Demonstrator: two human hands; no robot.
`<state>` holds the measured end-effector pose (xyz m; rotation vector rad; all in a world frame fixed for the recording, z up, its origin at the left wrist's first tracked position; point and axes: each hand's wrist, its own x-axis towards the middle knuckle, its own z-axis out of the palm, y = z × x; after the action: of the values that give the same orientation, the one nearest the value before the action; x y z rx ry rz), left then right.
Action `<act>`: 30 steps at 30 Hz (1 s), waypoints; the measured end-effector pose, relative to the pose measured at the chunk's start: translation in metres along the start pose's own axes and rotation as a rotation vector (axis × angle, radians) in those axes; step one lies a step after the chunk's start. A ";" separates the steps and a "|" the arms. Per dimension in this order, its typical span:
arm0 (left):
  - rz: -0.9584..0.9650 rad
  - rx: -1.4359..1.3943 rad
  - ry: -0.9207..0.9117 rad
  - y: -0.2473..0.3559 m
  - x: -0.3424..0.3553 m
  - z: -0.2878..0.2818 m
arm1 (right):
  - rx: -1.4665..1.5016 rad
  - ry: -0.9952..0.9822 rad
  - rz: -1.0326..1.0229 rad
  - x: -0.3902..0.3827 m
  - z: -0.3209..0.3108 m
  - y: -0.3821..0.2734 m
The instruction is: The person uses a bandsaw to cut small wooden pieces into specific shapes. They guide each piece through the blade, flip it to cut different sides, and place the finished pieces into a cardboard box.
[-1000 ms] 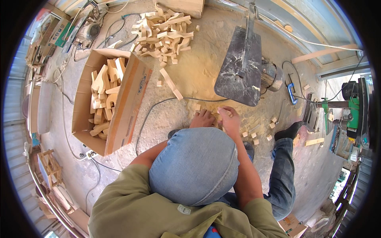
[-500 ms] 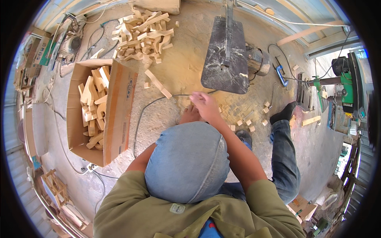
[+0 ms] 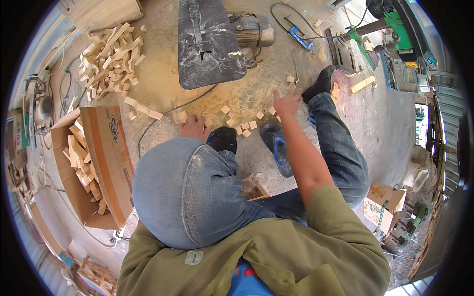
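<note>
My left hand [image 3: 195, 128] is low over the floor beyond my knee, its fingers slightly apart and bent downward. A small wooden block [image 3: 208, 122] lies right beside its fingertips, and another wooden block [image 3: 184, 115] is just past it. Farther right, my right hand [image 3: 287, 102] reaches out with spread fingers and nothing visible in it. One small block [image 3: 290, 79] lies just beyond its fingertips. Between the hands, several cut wooden cubes [image 3: 246, 133] are scattered on the dusty floor. A longer shaped wood piece [image 3: 143, 108] rests left of my left hand.
A cardboard box [image 3: 106, 163] of shaped wood pieces stands at left, with a wood pile [image 3: 113, 59] behind it. Ahead is a dark machine table [image 3: 207, 54] with a motor [image 3: 254, 30]. A cable [image 3: 163, 118] crosses the floor. A blue clamp [image 3: 300, 38] and slipper [image 3: 276, 148] lie about.
My hands, earlier together in front of my knee, are now apart, the right one reaching far right. The view has shifted rightward, showing my feet and more of the scattered cubes.
</note>
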<state>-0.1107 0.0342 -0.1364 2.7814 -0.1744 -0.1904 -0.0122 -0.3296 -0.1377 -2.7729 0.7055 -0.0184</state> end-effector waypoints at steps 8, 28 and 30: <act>-0.101 -0.097 -0.152 0.003 0.001 -0.015 | -0.186 0.074 -0.269 0.034 0.008 0.004; -0.240 -0.291 -0.112 -0.015 0.004 0.003 | 0.346 -0.430 -0.624 -0.090 -0.004 -0.076; -0.290 -0.454 -0.047 -0.017 0.004 -0.004 | 0.261 -0.461 -0.688 -0.110 -0.003 -0.092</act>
<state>-0.1048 0.0509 -0.1393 2.3370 0.2364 -0.3229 -0.0660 -0.2008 -0.1038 -2.4837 -0.3463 0.3479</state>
